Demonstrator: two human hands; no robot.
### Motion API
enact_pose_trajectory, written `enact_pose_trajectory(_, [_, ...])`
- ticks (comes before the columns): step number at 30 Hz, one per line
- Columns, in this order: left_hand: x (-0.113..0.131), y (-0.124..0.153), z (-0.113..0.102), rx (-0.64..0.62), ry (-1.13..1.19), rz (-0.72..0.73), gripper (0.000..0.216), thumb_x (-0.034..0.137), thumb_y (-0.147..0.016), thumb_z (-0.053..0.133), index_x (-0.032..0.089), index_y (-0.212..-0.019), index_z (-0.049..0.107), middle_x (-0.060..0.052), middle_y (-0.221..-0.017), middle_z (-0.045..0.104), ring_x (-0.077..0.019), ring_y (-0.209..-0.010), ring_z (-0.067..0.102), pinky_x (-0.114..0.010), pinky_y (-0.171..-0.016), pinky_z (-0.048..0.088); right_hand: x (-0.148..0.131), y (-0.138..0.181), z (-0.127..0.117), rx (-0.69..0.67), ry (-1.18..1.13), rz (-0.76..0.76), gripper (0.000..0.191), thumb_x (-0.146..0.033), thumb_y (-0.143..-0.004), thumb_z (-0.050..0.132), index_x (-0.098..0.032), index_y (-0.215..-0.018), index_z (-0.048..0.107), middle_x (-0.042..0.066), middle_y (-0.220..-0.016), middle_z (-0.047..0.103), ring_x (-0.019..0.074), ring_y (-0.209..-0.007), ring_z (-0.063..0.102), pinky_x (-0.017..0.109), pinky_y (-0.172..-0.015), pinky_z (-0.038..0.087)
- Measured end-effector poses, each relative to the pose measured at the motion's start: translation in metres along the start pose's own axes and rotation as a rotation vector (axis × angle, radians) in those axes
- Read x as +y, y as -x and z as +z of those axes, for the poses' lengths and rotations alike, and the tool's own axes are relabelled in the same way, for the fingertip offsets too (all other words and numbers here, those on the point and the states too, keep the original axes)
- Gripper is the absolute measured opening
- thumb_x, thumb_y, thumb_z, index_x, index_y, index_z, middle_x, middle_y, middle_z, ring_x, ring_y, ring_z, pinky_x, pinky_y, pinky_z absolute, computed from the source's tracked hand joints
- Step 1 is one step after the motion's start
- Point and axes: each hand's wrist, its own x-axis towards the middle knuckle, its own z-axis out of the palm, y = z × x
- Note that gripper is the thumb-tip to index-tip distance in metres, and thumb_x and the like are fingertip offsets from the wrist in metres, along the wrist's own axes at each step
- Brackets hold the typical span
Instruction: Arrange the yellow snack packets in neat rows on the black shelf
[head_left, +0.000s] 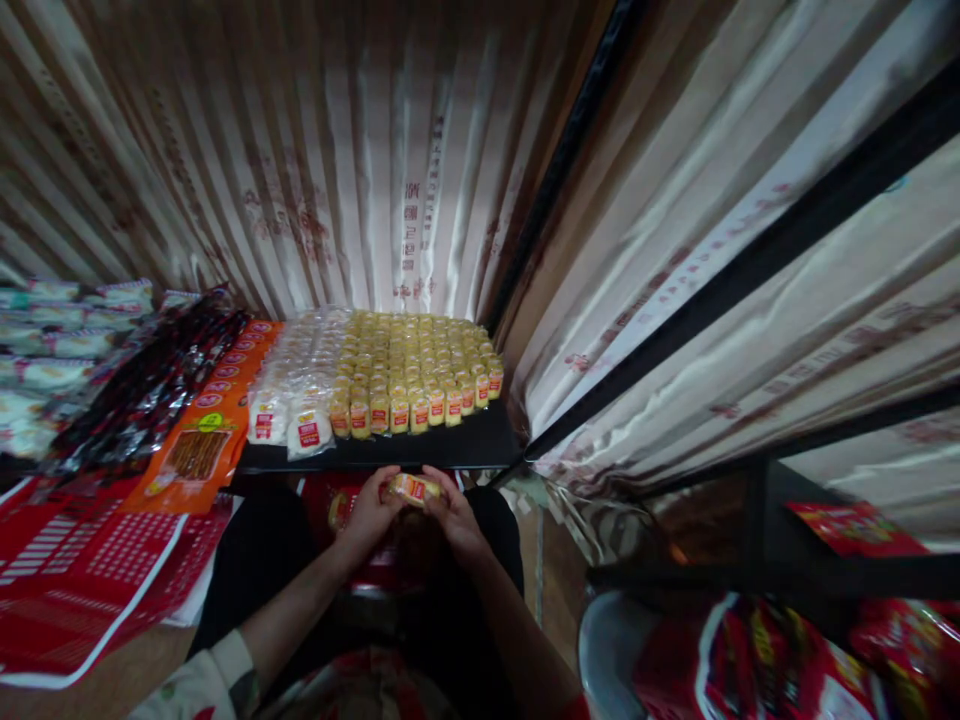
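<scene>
Between my two hands, over my lap, is a small packaged snack cake (pixel 414 489), yellow with a red and orange label. My left hand (pixel 373 507) pinches its left end, and my right hand (pixel 452 512) grips the right end. Just beyond, on a black shelf (pixel 480 448), stand several rows of similar yellow packs (pixel 417 375). To their left sit rows of white packs (pixel 289 390) with red labels. Under my hands, a red bag (pixel 367 570) lies between my knees, with a yellow pack (pixel 339 510) showing at its left.
Farther left are orange snack bags (pixel 196 440), dark shiny packets (pixel 142 390) and white-green packets (pixel 56 345). A red bag (pixel 82 570) hangs before the shelf. Pleated curtains (pixel 337 150) and black frame bars (pixel 720 250) enclose the space. Red packages (pixel 780 650) lie at lower right.
</scene>
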Motion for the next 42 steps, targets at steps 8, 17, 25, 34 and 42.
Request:
enact_pose_trajectory(8, [0.033, -0.006, 0.014, 0.055, -0.077, 0.183, 0.045, 0.017, -0.072, 0.052, 0.011, -0.117, 0.051, -0.010, -0.109, 0.056, -0.0154, -0.086, 0.059, -0.030, -0.081, 0.048, -0.015, 0.002, -0.009, 0.076, 0.068, -0.114, 0.047, -0.040, -0.075, 0.061, -0.023, -0.118, 0.053, 0.007, -0.115, 0.061, 0.0221, -0.101, 0.060, 0.038, -0.088, 0.049])
enact_pose_trajectory(17, [0.074, -0.047, 0.051, 0.064, -0.262, 0.487, 0.041, 0.016, -0.075, 0.054, 0.019, -0.115, 0.052, -0.007, -0.113, 0.055, -0.0185, -0.104, 0.053, -0.035, -0.091, 0.045, -0.039, -0.009, -0.032, 0.472, 1.074, -0.726, 0.035, -0.017, -0.086, 0.044, -0.020, -0.119, 0.056, 0.009, -0.122, 0.056, 0.0219, -0.112, 0.048, 0.044, -0.097, 0.041])
enact_pose_trajectory(25, [0.116, -0.093, 0.100, -0.006, -0.404, 0.632, 0.048, 0.009, -0.075, 0.053, 0.017, -0.122, 0.048, -0.009, -0.115, 0.057, -0.0186, -0.106, 0.054, -0.035, -0.093, 0.044, -0.033, -0.036, -0.056, 0.631, 1.114, -0.711, 0.041, -0.017, -0.087, 0.038, -0.013, -0.127, 0.048, 0.016, -0.133, 0.045, 0.0248, -0.123, 0.041, 0.046, -0.096, 0.043])
enact_pose_trajectory(34, [0.142, -0.126, 0.147, -0.044, -0.642, 0.651, 0.031, 0.012, -0.080, 0.049, 0.014, -0.111, 0.052, -0.010, -0.113, 0.055, -0.0179, -0.103, 0.055, -0.029, -0.090, 0.044, -0.019, -0.078, -0.090, 0.678, 1.061, -0.645, 0.055, -0.010, -0.083, 0.035, -0.007, -0.138, 0.031, 0.018, -0.141, 0.035, 0.0255, -0.132, 0.031, 0.047, -0.101, 0.040])
enact_pose_trajectory(42, [0.154, -0.138, 0.164, 0.002, -0.994, 0.642, 0.030, 0.021, -0.086, 0.043, 0.018, -0.115, 0.050, -0.009, -0.111, 0.055, -0.0195, -0.091, 0.060, -0.028, -0.076, 0.048, -0.025, -0.098, -0.104, 0.659, 1.025, -0.649, 0.071, -0.001, -0.075, 0.034, -0.008, -0.143, 0.015, 0.015, -0.146, 0.028, 0.0233, -0.135, 0.024, 0.045, -0.107, 0.034])
